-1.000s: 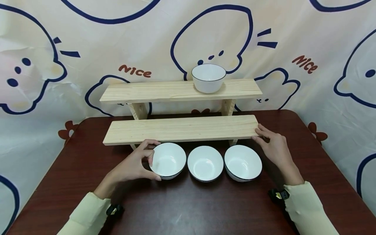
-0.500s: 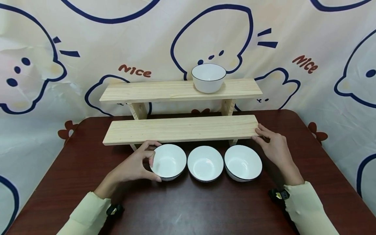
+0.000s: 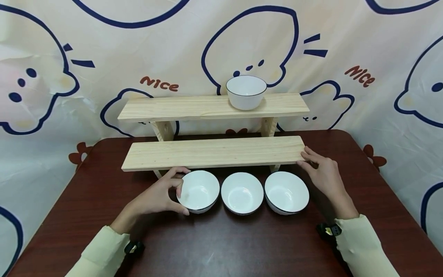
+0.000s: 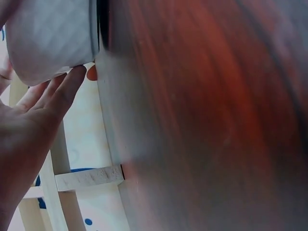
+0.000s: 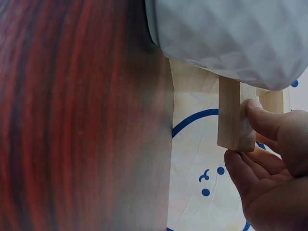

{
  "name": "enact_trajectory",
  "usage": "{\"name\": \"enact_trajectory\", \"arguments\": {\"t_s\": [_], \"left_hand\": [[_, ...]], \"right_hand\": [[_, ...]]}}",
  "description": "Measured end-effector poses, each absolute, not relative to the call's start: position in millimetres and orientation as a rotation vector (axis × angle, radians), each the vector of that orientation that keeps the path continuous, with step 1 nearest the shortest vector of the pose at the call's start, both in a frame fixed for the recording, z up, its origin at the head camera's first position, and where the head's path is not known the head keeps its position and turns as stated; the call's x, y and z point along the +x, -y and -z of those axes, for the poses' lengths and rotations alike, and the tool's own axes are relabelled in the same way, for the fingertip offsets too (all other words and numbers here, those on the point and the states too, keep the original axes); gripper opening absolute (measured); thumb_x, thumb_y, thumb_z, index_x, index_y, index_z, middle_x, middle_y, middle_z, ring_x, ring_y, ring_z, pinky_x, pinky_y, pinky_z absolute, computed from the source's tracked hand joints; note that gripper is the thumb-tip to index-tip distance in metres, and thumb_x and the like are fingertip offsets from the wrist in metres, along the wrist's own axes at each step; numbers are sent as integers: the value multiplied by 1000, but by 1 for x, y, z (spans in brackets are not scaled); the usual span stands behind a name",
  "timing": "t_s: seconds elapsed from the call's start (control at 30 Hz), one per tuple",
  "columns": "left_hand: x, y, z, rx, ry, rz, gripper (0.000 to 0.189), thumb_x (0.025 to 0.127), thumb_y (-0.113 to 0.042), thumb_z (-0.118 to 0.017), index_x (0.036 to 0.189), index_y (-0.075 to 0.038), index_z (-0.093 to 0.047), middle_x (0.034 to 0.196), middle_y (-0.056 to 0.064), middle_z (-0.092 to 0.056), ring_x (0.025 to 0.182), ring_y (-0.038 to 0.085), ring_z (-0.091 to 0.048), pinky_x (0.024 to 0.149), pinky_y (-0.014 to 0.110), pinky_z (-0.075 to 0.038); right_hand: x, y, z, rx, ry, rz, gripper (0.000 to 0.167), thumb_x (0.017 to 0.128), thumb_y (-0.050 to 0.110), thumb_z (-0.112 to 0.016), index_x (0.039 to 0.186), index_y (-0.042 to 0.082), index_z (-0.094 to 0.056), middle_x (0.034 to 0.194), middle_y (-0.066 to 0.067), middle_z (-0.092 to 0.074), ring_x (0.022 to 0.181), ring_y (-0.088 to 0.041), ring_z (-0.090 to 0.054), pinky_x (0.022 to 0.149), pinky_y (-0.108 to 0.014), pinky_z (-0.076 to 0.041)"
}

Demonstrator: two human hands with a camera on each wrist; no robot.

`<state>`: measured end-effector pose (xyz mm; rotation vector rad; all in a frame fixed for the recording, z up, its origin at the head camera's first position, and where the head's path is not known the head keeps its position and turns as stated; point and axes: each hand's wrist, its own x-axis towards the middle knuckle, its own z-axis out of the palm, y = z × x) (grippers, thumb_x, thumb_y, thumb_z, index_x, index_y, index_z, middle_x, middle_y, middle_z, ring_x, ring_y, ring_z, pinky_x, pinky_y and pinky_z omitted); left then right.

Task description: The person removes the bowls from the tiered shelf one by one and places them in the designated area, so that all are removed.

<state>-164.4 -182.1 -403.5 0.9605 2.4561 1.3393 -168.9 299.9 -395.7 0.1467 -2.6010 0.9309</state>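
Three white bowls with dark rims stand in a row in front of a two-tier wooden shelf. My left hand [image 3: 160, 192] grips the left bowl [image 3: 199, 190] by its side, thumb near the front and fingers behind. In the left wrist view, the fingertips [image 4: 74, 79] touch the side of that bowl, which has a raised diamond pattern. The middle bowl [image 3: 242, 193] and the right bowl [image 3: 286, 192] sit close beside it. At the lower board's [image 3: 214, 152] right end, my right hand [image 3: 323, 173] pinches the corner between thumb and fingers, as the right wrist view also shows.
Another white bowl [image 3: 246, 92] stands right of centre on the upper board [image 3: 173, 107]. Wooden supports [image 3: 268, 126] hold the boards above the dark red-brown table [image 3: 221, 246]. Behind and at both sides hangs a cartoon-printed cloth [image 3: 138, 46].
The left bowl has shifted very slightly towards me, with my left hand still around it. My right hand stays at the board's end, and the other bowls have not moved.
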Motion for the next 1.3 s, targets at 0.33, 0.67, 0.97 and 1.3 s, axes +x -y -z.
{"name": "enact_trajectory", "arguments": {"t_s": [0.33, 0.67, 0.97, 1.3], "left_hand": [[-164, 183, 405, 943, -2476, -1270, 52, 61, -35, -98, 75, -16, -52, 146, 4, -39, 117, 21, -61, 102, 27, -38], [-163, 184, 400, 940, -2515, -1199, 48, 63, -37, -97, 80, -19, -56, 147, 5, -40, 125, 24, -54, 103, 30, -37], [-170, 183, 388, 872, -2567, -1230, 40, 72, -31, -94, 92, -18, -62, 136, 6, -55, 126, 27, -51, 103, 49, -42], [-173, 176, 381, 917, -2639, -1327, 33, 78, -22, -90, 95, -14, -63, 129, 6, -62, 122, 25, -57, 100, 44, -48]], "right_hand": [[-168, -301, 397, 147, 2603, -922, 40, 92, 6, -75, 127, -10, -63, 139, -26, -54, 127, -48, -51, 96, -64, -45], [-168, -300, 397, 143, 2604, -920, 40, 92, 6, -74, 127, -10, -63, 140, -26, -54, 127, -48, -51, 96, -64, -45], [-168, -301, 396, 137, 2604, -916, 40, 92, 6, -75, 127, -10, -63, 139, -26, -54, 127, -48, -51, 95, -64, -45], [-169, -301, 397, 154, 2599, -926, 40, 93, 8, -75, 127, -10, -63, 139, -26, -55, 127, -47, -51, 96, -63, -45]]}}
